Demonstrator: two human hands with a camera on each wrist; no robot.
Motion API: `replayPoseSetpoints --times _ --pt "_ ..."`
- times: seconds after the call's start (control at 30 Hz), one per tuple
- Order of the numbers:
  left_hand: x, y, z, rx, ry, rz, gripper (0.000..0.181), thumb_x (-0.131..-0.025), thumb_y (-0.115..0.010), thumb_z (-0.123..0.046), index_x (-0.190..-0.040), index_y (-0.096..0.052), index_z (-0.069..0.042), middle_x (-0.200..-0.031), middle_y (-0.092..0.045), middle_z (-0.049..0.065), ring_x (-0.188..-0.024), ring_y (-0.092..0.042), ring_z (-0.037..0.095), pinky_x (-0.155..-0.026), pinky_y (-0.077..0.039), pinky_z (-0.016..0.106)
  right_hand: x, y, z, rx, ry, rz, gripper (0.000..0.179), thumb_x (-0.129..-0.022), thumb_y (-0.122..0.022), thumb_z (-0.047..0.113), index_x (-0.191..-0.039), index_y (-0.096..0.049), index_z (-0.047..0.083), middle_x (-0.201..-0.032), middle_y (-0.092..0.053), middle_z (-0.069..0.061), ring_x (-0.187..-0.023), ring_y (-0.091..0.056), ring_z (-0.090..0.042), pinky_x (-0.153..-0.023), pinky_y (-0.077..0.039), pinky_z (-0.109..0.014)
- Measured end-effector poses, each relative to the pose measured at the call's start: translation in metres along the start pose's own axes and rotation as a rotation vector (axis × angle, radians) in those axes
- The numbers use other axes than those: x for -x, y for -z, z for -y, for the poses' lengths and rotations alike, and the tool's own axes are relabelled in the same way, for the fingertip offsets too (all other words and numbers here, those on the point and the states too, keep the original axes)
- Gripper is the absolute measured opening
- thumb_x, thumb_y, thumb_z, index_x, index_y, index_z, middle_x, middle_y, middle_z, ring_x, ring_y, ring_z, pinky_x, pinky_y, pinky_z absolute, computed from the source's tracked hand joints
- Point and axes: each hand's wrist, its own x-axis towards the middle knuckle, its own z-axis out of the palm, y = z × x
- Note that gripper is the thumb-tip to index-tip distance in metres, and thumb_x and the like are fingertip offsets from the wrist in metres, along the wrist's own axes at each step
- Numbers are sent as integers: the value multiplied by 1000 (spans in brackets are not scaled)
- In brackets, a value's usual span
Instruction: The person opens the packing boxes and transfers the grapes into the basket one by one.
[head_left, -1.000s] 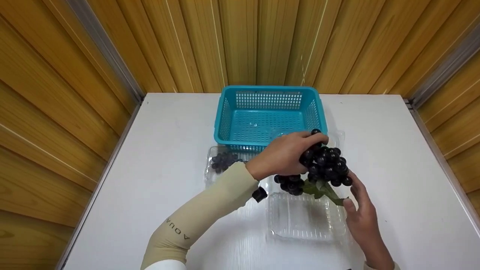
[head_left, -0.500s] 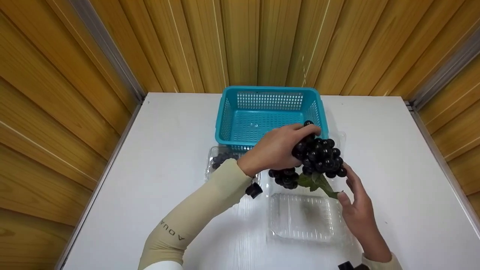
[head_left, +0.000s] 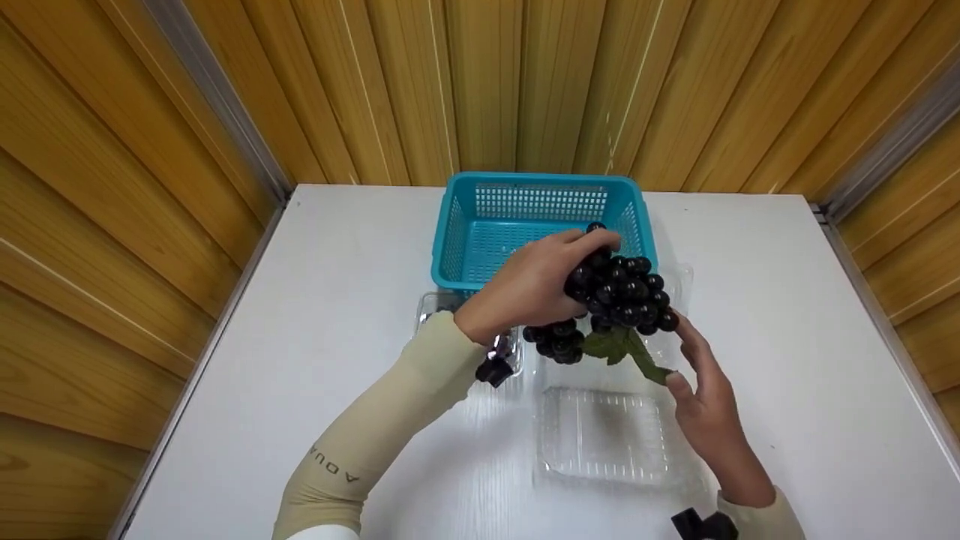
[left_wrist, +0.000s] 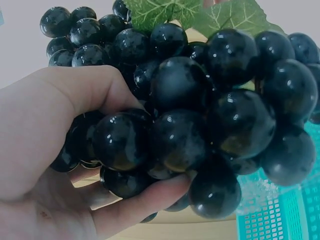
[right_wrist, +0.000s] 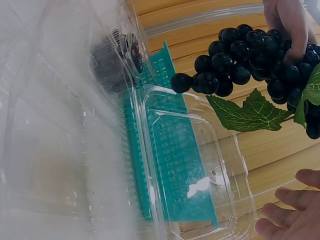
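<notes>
My left hand (head_left: pixel 532 281) grips a large bunch of black grapes (head_left: pixel 626 292) and holds it up in front of the basket. Green leaves (head_left: pixel 606 345) and a stem hang from its near side. In the left wrist view, the thumb and fingers curl round several grapes (left_wrist: pixel 182 135). My right hand (head_left: pixel 709 409) is just right of the bunch, near the stem's end; its fingers look relaxed and spread in the right wrist view, apart from the leaves (right_wrist: pixel 250 112). Below the bunch lies an opened clear plastic clamshell (head_left: pixel 604 439), its lid towards the basket.
A turquoise plastic basket (head_left: pixel 540 178) stands at the back of the white table (head_left: pixel 337 262). Left of the clamshell, a second clear container (head_left: pixel 433 302) is partly hidden by my left arm; dark grapes (right_wrist: pixel 115 60) show inside it. Wooden panels (head_left: pixel 480 90) wall the table.
My left hand has carried the grapes leftward and towards the basket. My right hand has moved along with them, a little left and up. The basket and clamshell stay in place.
</notes>
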Motion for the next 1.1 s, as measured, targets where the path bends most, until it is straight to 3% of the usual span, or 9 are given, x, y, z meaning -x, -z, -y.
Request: replayPoseSetpoints --times 0.23,0.7,0.9,1.1 --pt "4 10 6 1 25 -37 68 -79 -79 -21 -138 -46 -28 -132 -58 1 -117 -56 18 -98 -50 43 -9 -2 2 -8 52 21 63 -100 -47 43 -153 -28 15 -157 -33 -1 -144 -26 -2 -112 -22 -11" --pt "7 27 26 -5 116 -59 71 -79 -78 -15 -139 -43 -31 -138 -54 0 -125 -52 18 -100 -49 41 -18 -7 6 24 26 50 65 -99 -51 42 -153 -26 17 -158 -30 -12 -145 -24 0 -111 -20 -8" --pt "7 30 42 -23 135 -102 69 -79 -77 -17 -137 -43 -32 -136 -55 -2 -123 -52 16 -101 -48 41 -19 -11 5 40 22 55 67 -97 -54 42 -153 -27 17 -158 -31 -10 -143 -26 3 -110 -21 -6" --pt "7 31 53 -29 172 -120 68 -79 -78 -21 -136 -43 -32 -135 -55 -2 -123 -53 17 -101 -48 45 -20 -13 7 43 -10 62 66 -97 -56 37 -153 -28 19 -157 -33 -6 -144 -29 -4 -110 -21 -5"
